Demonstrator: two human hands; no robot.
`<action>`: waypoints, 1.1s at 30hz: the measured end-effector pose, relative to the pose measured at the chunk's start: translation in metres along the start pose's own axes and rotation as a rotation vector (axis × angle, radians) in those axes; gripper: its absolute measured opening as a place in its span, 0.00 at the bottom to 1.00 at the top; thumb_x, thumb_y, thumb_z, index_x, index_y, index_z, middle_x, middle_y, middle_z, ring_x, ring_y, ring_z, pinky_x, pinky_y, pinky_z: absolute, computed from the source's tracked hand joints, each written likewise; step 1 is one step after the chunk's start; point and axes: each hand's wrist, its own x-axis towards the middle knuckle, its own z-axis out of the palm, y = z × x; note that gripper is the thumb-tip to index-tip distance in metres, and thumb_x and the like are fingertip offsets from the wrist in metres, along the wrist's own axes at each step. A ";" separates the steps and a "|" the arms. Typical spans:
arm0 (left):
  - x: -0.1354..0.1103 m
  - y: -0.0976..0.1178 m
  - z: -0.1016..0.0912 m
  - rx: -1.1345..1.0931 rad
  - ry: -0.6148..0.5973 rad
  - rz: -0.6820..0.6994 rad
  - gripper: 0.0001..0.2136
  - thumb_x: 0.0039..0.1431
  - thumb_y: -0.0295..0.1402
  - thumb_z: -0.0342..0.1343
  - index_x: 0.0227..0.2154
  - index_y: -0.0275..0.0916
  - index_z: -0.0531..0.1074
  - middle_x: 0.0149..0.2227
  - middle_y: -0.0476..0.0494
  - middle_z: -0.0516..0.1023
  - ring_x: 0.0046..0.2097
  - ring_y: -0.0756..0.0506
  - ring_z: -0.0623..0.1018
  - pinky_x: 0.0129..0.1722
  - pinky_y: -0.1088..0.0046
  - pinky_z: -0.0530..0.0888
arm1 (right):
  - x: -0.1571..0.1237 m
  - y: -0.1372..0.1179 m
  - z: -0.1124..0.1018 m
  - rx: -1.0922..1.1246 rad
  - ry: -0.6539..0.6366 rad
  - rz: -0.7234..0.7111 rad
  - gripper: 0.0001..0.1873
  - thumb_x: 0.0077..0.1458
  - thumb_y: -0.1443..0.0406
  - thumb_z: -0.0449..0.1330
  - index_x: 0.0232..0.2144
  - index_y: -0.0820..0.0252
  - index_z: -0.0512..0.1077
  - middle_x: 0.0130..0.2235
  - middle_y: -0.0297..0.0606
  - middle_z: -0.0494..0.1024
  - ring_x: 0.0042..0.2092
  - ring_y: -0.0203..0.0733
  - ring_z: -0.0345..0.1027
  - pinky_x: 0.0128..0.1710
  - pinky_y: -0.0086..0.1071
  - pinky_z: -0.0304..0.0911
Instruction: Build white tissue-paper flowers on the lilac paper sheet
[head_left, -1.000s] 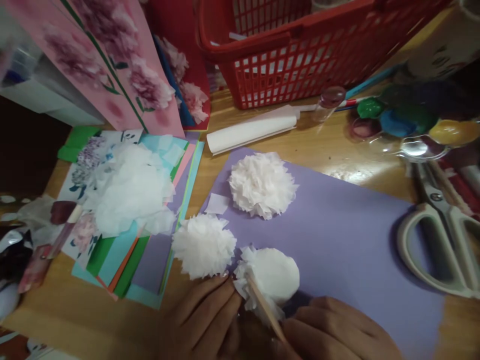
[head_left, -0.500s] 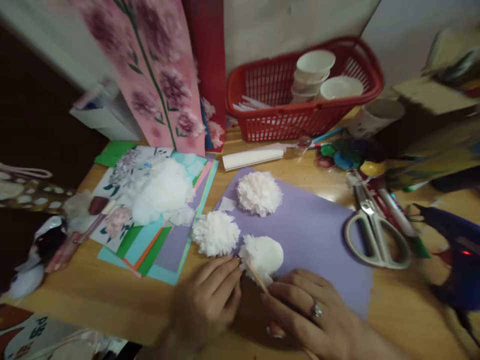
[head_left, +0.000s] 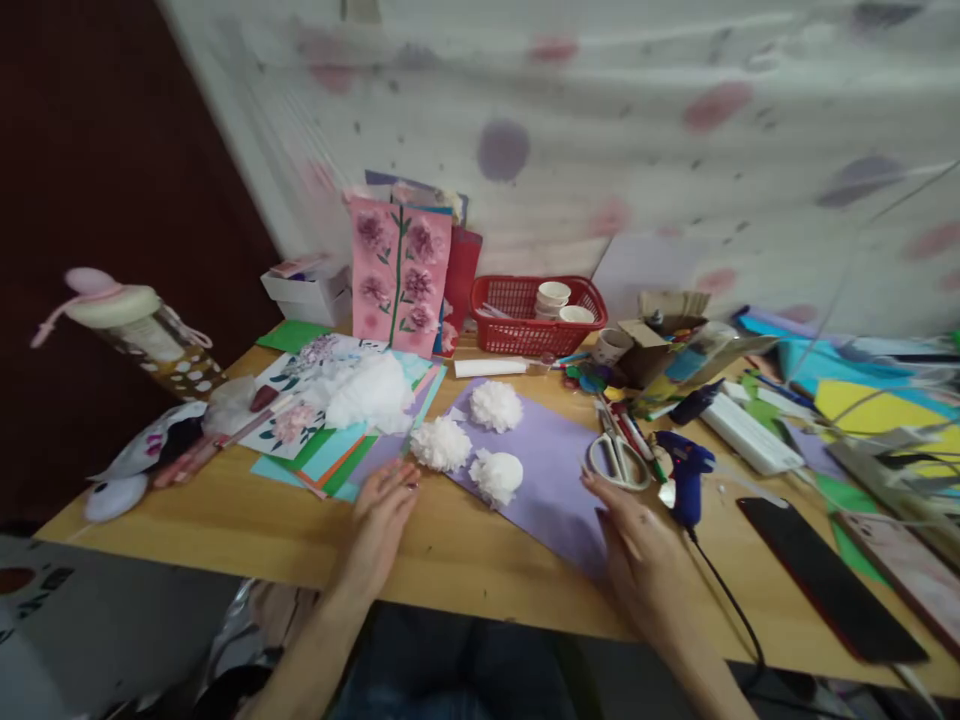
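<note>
Three white ruffled paper flowers lie together: a full one [head_left: 495,406] at the back, a second [head_left: 441,444] at the left and a third [head_left: 496,477], with a smooth white patch, at the front. They rest on or at the edge of a purple paper sheet [head_left: 555,470]. My left hand [head_left: 384,515] is open beside the left flower, fingers stretched, apparently touching nothing but the table. My right hand [head_left: 630,535], also open, lies at the sheet's right edge, near the white-handled scissors [head_left: 619,462]. Neither hand shows anything held.
Left of the flowers, white tissue [head_left: 371,392] covers coloured papers [head_left: 315,468]. Behind stand a pink flower-printed card [head_left: 390,270] and a red basket [head_left: 517,335] with paper cups. A blue glue gun [head_left: 684,475], its cord and a black phone [head_left: 829,580] lie at the right.
My hands have moved apart from the front flower, left and right. The thin stick in my right hand is no longer visible. The view has pulled back, showing more table.
</note>
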 end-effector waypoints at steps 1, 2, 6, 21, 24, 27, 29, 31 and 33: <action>-0.004 0.004 0.004 -0.084 -0.019 -0.142 0.11 0.50 0.20 0.54 0.37 0.36 0.69 0.43 0.35 0.78 0.48 0.43 0.80 0.54 0.64 0.74 | -0.012 0.003 0.004 -0.050 -0.038 -0.017 0.21 0.62 0.73 0.49 0.55 0.57 0.68 0.54 0.50 0.76 0.55 0.49 0.72 0.50 0.45 0.71; -0.009 0.006 0.008 -0.141 -0.034 -0.248 0.10 0.51 0.19 0.52 0.37 0.35 0.69 0.42 0.34 0.79 0.48 0.43 0.80 0.55 0.63 0.73 | -0.021 0.006 0.008 -0.105 -0.076 -0.013 0.23 0.61 0.74 0.48 0.55 0.58 0.69 0.55 0.51 0.76 0.56 0.50 0.71 0.50 0.47 0.71; -0.020 0.010 0.022 -0.223 -0.039 -0.352 0.11 0.53 0.19 0.49 0.38 0.34 0.69 0.43 0.30 0.79 0.50 0.42 0.80 0.56 0.65 0.72 | -0.037 0.004 0.017 -0.243 -0.259 -0.025 0.30 0.52 0.80 0.46 0.54 0.62 0.72 0.54 0.52 0.77 0.57 0.55 0.70 0.51 0.51 0.71; 0.001 -0.018 0.059 -0.066 -0.168 -0.138 0.10 0.49 0.15 0.56 0.29 0.37 0.73 0.32 0.47 0.80 0.40 0.47 0.82 0.52 0.67 0.76 | -0.041 -0.009 0.019 -0.216 -0.176 -0.059 0.27 0.53 0.79 0.49 0.52 0.59 0.73 0.54 0.48 0.77 0.56 0.51 0.72 0.51 0.47 0.71; 0.000 -0.030 0.069 0.040 -0.217 -0.104 0.09 0.49 0.23 0.63 0.36 0.34 0.74 0.37 0.40 0.82 0.40 0.43 0.82 0.47 0.63 0.78 | -0.040 -0.009 0.020 -0.212 -0.171 -0.068 0.24 0.55 0.78 0.49 0.50 0.60 0.73 0.54 0.49 0.77 0.55 0.53 0.72 0.50 0.48 0.72; 0.002 -0.043 0.076 0.123 -0.201 -0.060 0.15 0.48 0.28 0.65 0.40 0.34 0.72 0.39 0.38 0.82 0.40 0.41 0.82 0.42 0.64 0.79 | -0.040 -0.011 0.017 -0.161 -0.148 -0.092 0.23 0.56 0.78 0.49 0.51 0.62 0.72 0.53 0.49 0.78 0.54 0.54 0.73 0.48 0.47 0.73; 0.004 -0.046 0.078 0.150 -0.182 -0.017 0.16 0.48 0.30 0.65 0.42 0.36 0.71 0.41 0.39 0.82 0.42 0.41 0.82 0.41 0.66 0.79 | -0.041 -0.014 0.012 -0.062 -0.116 -0.079 0.22 0.58 0.76 0.49 0.53 0.62 0.69 0.53 0.49 0.78 0.54 0.52 0.73 0.48 0.45 0.74; 0.004 -0.042 0.074 0.169 -0.174 0.011 0.17 0.48 0.31 0.64 0.42 0.36 0.71 0.41 0.39 0.82 0.42 0.42 0.82 0.40 0.68 0.79 | -0.042 -0.016 0.003 0.064 -0.086 -0.055 0.23 0.60 0.75 0.49 0.55 0.61 0.66 0.55 0.48 0.76 0.56 0.48 0.71 0.49 0.42 0.73; 0.004 -0.030 0.066 0.187 -0.171 0.020 0.17 0.46 0.30 0.63 0.41 0.36 0.71 0.38 0.41 0.82 0.39 0.42 0.82 0.38 0.68 0.79 | -0.043 -0.014 -0.008 0.139 -0.058 -0.038 0.23 0.60 0.75 0.49 0.56 0.59 0.65 0.58 0.48 0.74 0.59 0.46 0.68 0.51 0.41 0.72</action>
